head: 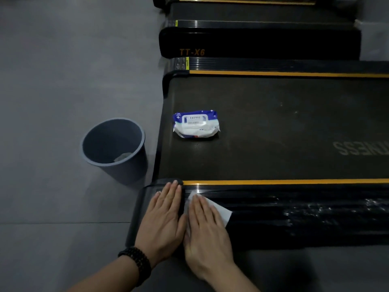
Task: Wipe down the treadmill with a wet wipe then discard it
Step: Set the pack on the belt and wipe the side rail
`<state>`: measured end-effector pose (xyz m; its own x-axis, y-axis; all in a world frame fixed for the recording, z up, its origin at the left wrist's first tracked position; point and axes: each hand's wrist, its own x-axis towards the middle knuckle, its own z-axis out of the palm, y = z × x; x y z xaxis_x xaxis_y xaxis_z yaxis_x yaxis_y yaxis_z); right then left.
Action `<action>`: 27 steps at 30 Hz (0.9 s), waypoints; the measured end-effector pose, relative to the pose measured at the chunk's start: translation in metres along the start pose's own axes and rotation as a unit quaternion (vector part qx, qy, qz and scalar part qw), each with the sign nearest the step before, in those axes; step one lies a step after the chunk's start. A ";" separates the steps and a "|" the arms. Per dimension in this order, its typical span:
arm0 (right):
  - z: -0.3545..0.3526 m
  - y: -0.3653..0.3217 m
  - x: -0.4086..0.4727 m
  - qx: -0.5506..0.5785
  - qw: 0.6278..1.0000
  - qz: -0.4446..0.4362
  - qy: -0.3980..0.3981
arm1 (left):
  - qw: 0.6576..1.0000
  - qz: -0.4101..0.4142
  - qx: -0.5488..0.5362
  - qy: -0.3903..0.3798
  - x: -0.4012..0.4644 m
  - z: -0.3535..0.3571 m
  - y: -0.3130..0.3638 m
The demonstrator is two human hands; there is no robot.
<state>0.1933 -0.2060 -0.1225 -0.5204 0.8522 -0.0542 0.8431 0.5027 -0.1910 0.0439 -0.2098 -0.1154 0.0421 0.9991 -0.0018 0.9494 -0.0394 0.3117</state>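
The black treadmill [273, 144] with orange stripes lies across the right of the view. My right hand [207, 226] presses flat on a white wet wipe [224, 213] on the near side rail; wet streaks shine on the rail to the right. My left hand [164, 218] rests flat and empty on the rail's rear end, just left of the wipe, with a dark bead bracelet at the wrist. A blue-and-white pack of wipes [196, 124] lies on the belt near its rear end.
A grey round bin [114, 148] stands on the grey floor left of the treadmill, with a crumpled pale wipe inside. A second treadmill [259, 43] marked TT-X6 sits beyond the first, and another further back.
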 end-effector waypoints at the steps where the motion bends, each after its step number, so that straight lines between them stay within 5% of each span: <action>1: 0.001 0.001 0.000 -0.007 1.000 -0.007 0.000 | 1.000 0.000 -0.002 0.007 -0.001 0.001 -0.001; 13: -0.033 0.169 -0.058 -0.050 0.985 0.165 -0.020 | 1.000 -0.021 0.001 -0.003 0.001 -0.002 0.007; 17: -0.026 0.135 -0.045 -0.045 0.982 0.183 -0.019 | 1.000 -0.029 0.003 -0.001 0.000 -0.004 0.011; 23: -0.008 0.030 -0.011 0.009 0.998 0.066 -0.014 | 0.999 -0.030 -0.002 -0.011 0.000 -0.002 0.009; 27: -0.012 0.019 -0.008 0.007 1.000 0.024 -0.005 | 0.999 -0.032 -0.001 -0.010 0.001 0.000 0.007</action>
<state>0.2155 -0.2016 -0.1143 -0.4813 0.8734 -0.0743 0.8651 0.4596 -0.2011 0.0504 -0.2093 -0.1131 -0.0118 0.9991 -0.0405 0.9495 0.0239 0.3128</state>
